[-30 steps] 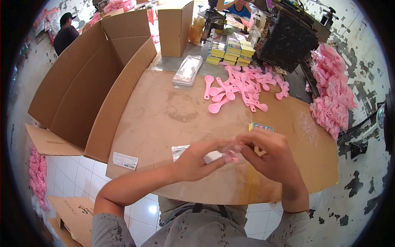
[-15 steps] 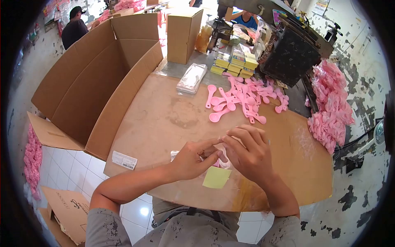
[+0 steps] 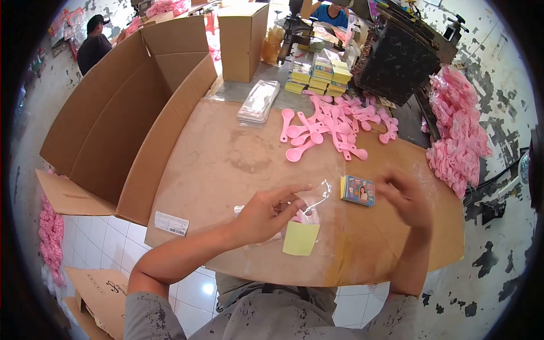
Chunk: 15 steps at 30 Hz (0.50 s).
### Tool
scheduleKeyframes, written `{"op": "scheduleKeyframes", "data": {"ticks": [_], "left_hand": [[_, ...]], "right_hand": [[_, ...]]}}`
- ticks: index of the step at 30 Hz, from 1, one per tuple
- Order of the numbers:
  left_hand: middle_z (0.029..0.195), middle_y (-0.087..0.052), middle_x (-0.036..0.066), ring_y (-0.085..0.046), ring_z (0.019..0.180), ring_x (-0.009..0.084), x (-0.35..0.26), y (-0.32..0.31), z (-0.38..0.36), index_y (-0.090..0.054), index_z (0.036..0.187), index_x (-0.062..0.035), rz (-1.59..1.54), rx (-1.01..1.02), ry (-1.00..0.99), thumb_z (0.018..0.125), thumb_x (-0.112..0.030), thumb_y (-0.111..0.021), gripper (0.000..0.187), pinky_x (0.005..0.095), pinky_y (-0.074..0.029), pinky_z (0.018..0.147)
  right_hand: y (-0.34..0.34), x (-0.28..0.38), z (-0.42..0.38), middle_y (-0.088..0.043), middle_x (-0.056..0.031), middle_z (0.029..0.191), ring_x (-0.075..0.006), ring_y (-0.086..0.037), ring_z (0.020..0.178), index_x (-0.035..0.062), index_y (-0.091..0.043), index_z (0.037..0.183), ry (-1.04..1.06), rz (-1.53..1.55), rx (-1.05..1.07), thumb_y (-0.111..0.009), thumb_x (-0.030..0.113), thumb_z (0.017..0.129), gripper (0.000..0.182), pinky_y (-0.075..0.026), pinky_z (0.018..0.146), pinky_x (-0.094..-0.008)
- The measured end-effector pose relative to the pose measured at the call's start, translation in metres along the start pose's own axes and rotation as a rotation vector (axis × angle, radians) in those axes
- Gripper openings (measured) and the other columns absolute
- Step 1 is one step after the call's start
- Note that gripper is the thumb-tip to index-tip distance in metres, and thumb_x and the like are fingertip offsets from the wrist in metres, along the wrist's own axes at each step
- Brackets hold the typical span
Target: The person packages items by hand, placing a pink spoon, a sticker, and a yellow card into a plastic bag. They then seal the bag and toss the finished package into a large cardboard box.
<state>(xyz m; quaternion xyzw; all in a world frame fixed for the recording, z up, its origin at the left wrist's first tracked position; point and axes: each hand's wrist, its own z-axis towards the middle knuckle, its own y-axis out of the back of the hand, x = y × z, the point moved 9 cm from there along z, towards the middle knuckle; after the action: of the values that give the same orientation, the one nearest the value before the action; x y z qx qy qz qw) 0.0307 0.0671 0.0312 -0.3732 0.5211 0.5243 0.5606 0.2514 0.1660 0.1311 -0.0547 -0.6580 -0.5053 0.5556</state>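
My left hand (image 3: 269,214) pinches a clear plastic bag (image 3: 324,195) over the cardboard-covered table. Inside or under the bag something pink shows, with a yellow-green paper (image 3: 301,238) at its lower part. Blurred by motion, my right hand (image 3: 405,198) hovers just right of a small stack of printed cards (image 3: 358,190); whether it holds anything is unclear. Pink plastic spoons (image 3: 334,126) lie in a loose pile beyond both hands. Left of the spoons is a stack of clear bags (image 3: 259,102).
A large open carton (image 3: 164,127) stands at the left. Card stacks (image 3: 320,76), an upright box (image 3: 241,45) and a black machine (image 3: 396,62) are at the back. Pink bundles (image 3: 458,136) hang right. Two people are farther back.
My right hand has moved right, away from my left hand, uncovering the card stack. My left hand stays near its place, and the bag's clear edge now shows.
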Motion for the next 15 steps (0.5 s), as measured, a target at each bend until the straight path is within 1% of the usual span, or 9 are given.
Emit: {"op": "scheduleKeyframes", "data": {"ticks": [1, 3, 5, 7, 9, 11, 13, 14, 15], "left_hand": [[0.102, -0.078, 0.01, -0.072, 0.092, 0.0118, 0.001, 0.001, 0.0, -0.054, 0.147, -0.0028, -0.028, -0.005, 0.004, 0.108, -0.008, -0.058, 0.039, 0.0275, -0.058, 0.081], [0.101, -0.078, 0.01, -0.072, 0.091, 0.011, 0.004, 0.0, 0.002, -0.055, 0.146, -0.0032, -0.072, -0.012, 0.014, 0.108, -0.009, -0.058, 0.038, 0.0273, -0.058, 0.08], [0.099, -0.078, 0.011, -0.071, 0.089, 0.0104, 0.006, 0.0, 0.002, -0.056, 0.145, -0.0036, -0.092, -0.031, 0.03, 0.108, -0.009, -0.058, 0.038, 0.0273, -0.059, 0.078], [0.103, -0.078, 0.011, -0.07, 0.093, 0.0095, 0.01, -0.003, 0.0, -0.054, 0.146, -0.0023, -0.089, -0.014, 0.065, 0.108, -0.008, -0.057, 0.039, 0.0266, -0.057, 0.081], [0.106, -0.078, 0.012, -0.07, 0.096, 0.009, 0.008, -0.001, 0.002, -0.052, 0.148, -0.0014, -0.068, -0.004, 0.085, 0.108, -0.008, -0.058, 0.041, 0.0261, -0.056, 0.083], [0.107, -0.078, 0.013, -0.07, 0.098, 0.0091, 0.006, -0.002, 0.002, -0.051, 0.148, -0.001, -0.068, 0.006, 0.11, 0.107, -0.007, -0.058, 0.042, 0.0259, -0.056, 0.084], [0.109, -0.078, 0.013, -0.07, 0.098, 0.009, 0.012, -0.003, 0.006, -0.05, 0.149, -0.0007, -0.156, 0.012, 0.115, 0.107, -0.007, -0.059, 0.043, 0.0258, -0.056, 0.084], [0.11, -0.078, 0.013, -0.07, 0.099, 0.009, 0.015, -0.005, 0.005, -0.049, 0.149, -0.0005, -0.199, 0.021, 0.125, 0.107, -0.007, -0.06, 0.044, 0.0257, -0.055, 0.084], [0.109, -0.078, 0.013, -0.07, 0.099, 0.0094, 0.015, -0.006, 0.005, -0.048, 0.149, -0.0004, -0.216, 0.014, 0.132, 0.107, -0.007, -0.059, 0.044, 0.0261, -0.056, 0.085]], "right_hand": [[0.033, -0.025, -0.027, -0.063, -0.008, 0.085, -0.0188, -0.066, 0.085, 0.0022, -0.065, 0.1, -0.016, 0.327, 0.03, -0.067, 0.001, 0.094, 0.006, -0.052, 0.078, -0.033], [0.095, -0.079, -0.064, -0.066, -0.0093, 0.088, -0.0183, -0.067, 0.088, 0.0023, -0.065, 0.109, -0.079, 0.54, -0.082, -0.066, 0.001, 0.095, 0.014, -0.053, 0.081, -0.0319], [0.153, -0.137, -0.084, -0.07, -0.0125, 0.096, -0.0223, -0.069, 0.095, 0.0007, -0.064, 0.117, -0.165, 0.309, -0.341, -0.064, 0.0, 0.095, 0.023, -0.053, 0.087, -0.0342], [0.189, -0.163, -0.106, -0.073, -0.0157, 0.104, -0.0262, -0.071, 0.102, -0.0009, -0.062, 0.126, -0.235, 0.083, -0.588, -0.062, -0.001, 0.094, 0.032, -0.054, 0.094, -0.0365], [0.193, -0.161, -0.12, -0.073, -0.0169, 0.109, -0.0281, -0.07, 0.105, 0.001, -0.061, 0.13, -0.266, -0.266, -0.664, -0.063, 0.001, 0.095, 0.035, -0.053, 0.094, -0.0382], [0.181, -0.153, -0.131, -0.072, -0.0181, 0.115, -0.03, -0.069, 0.108, 0.003, -0.061, 0.134, -0.302, -0.617, -0.715, -0.063, 0.003, 0.095, 0.039, -0.052, 0.095, -0.0398], [0.162, -0.14, -0.133, -0.071, -0.0194, 0.12, -0.0319, -0.068, 0.111, 0.005, -0.06, 0.139, -0.345, -0.97, -0.737, -0.064, 0.005, 0.096, 0.043, -0.052, 0.095, -0.0415], [0.148, -0.139, -0.124, -0.071, -0.0182, 0.12, -0.0297, -0.068, 0.11, 0.0058, -0.06, 0.139, -0.316, -0.87, -0.669, -0.065, 0.005, 0.095, 0.044, -0.052, 0.094, -0.04], [0.128, -0.123, -0.103, -0.071, -0.017, 0.121, -0.0274, -0.068, 0.11, 0.0066, -0.061, 0.139, -0.284, -0.766, -0.607, -0.066, 0.006, 0.095, 0.045, -0.052, 0.092, -0.0384]]}}
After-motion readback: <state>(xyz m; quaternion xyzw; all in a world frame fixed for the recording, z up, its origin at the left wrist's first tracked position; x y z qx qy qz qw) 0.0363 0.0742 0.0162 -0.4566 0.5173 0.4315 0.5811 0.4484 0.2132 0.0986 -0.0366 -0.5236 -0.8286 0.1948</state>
